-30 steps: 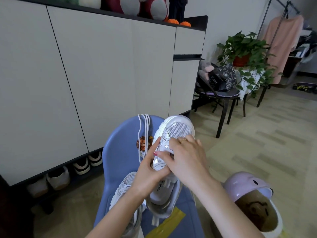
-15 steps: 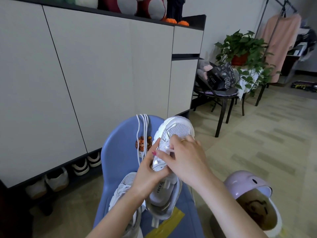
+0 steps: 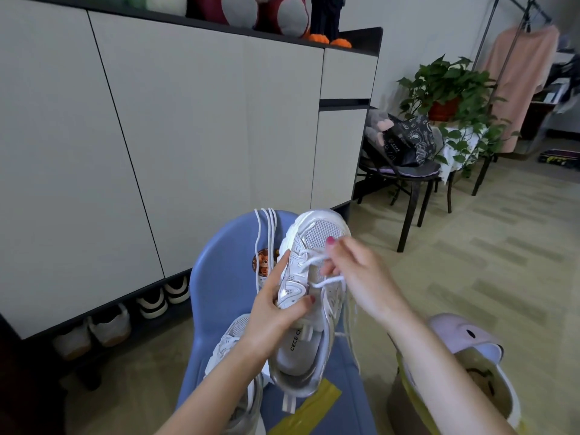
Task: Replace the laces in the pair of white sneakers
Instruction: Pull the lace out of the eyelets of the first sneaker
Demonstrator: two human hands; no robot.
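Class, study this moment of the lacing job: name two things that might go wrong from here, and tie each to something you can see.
1. The left hand alone holds the sneaker in the air; a hard tug by the right hand on the lace might twist it loose.
2. The spare laces hang over the blue chair's back and may slip off if the chair is bumped.

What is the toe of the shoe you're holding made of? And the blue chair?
The held sneaker has a toe that looks like white woven mesh: tiny holes show in a grid. Shiny silvery panels beside it look like synthetic leather, though that is unsure. The blue chair looks like smooth moulded plastic, with an even matte sheen.
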